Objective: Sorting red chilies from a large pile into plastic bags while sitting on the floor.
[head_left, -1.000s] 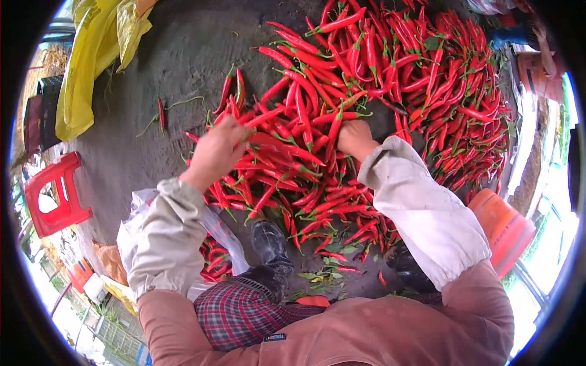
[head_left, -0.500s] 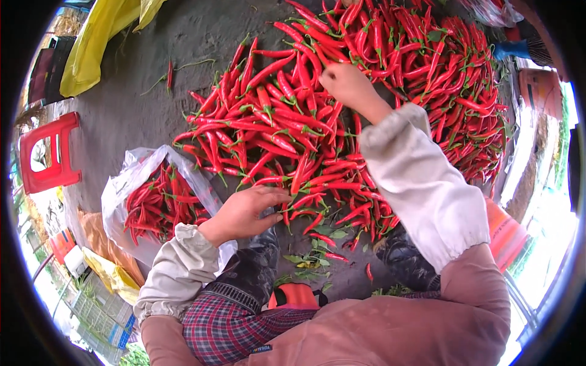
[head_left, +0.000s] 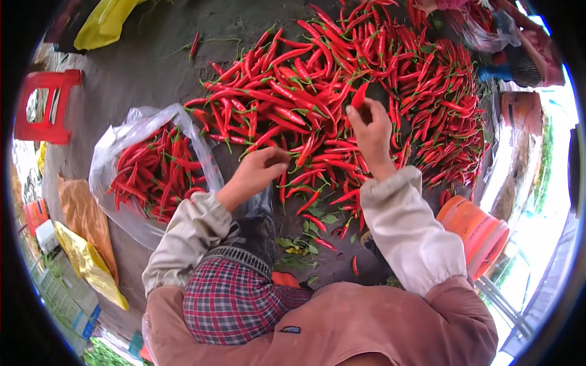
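- Left hand (head_left: 264, 169) back up at the near edge of the chilli heap (head_left: 342, 104), fingers curled loosely over the peppers there, nothing clearly pinched; half a second ago down beside the clear plastic bag (head_left: 155, 174).
- Right hand (head_left: 369, 131) lifted off the heap, thumb and fingertips closed on one red chilli (head_left: 360, 96), tip pointing up; a moment back buried flat among the peppers.
- Reads as one drop-off finished and the next pick already under way: one pepper up, the other hand feeling for another.
- Heap spread across the grey ground ahead of both hands, from the centre out to the far right.
- Bag just left of the left forearm, mouth open, well stocked with red chillies.
- Count: two hands, one chilli in grip, one heap far too dense to number, one clear bag.
- Around the edges: one red plastic stool (head_left: 46, 107) far left, one orange bucket (head_left: 479, 229) by the right elbow, one yellow sheet (head_left: 107, 24) up top, a scatter of green stems and leaves (head_left: 299, 247) near the knees.
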The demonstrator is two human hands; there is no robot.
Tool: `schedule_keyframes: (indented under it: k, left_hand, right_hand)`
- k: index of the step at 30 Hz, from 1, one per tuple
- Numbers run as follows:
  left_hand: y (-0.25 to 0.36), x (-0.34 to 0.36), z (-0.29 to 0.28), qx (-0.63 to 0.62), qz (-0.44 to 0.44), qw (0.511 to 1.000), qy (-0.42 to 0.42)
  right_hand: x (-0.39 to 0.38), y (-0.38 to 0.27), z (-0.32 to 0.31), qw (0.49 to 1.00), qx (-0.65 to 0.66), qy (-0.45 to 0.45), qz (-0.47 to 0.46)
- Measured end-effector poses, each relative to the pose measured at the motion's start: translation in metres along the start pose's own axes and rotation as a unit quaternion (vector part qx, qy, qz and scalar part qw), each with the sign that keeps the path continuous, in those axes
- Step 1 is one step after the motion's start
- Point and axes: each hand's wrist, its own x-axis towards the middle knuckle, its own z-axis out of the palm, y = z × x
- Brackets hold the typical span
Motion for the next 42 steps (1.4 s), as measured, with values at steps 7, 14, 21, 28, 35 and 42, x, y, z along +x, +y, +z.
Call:
schedule_keyframes:
  k: [7, 14, 21, 28, 35, 42]
  left_hand:
    - [0.003, 0.015, 0.026, -0.159, 0.068, 0.985, 0.008]
    - [-0.044, 0.004, -0.023, -0.473, -0.08, 0.875, 0.062]
    - [-0.055, 0.008, -0.034, -0.592, -0.04, 0.8, 0.087]
    - [-0.063, 0.006, -0.033, -0.535, -0.062, 0.832, 0.133]
    - [-0.065, 0.008, -0.029, -0.514, -0.09, 0.846, 0.108]
    - [-0.064, 0.0, -0.026, -0.54, -0.085, 0.833, 0.079]
  right_hand:
    - [-0.046, -0.049, 0.05, 0.922, 0.146, -0.312, 0.177]
    - [0.025, -0.01, 0.111, 0.951, -0.255, -0.067, -0.162]
    - [0.022, 0.02, 0.086, 0.978, -0.128, -0.146, 0.08]
    - [-0.024, 0.031, 0.065, 0.974, -0.215, -0.021, -0.067]
    - [-0.025, 0.035, 0.101, 0.947, -0.275, -0.112, -0.122]
    - [-0.056, 0.004, 0.062, 0.919, 0.159, -0.184, 0.31]
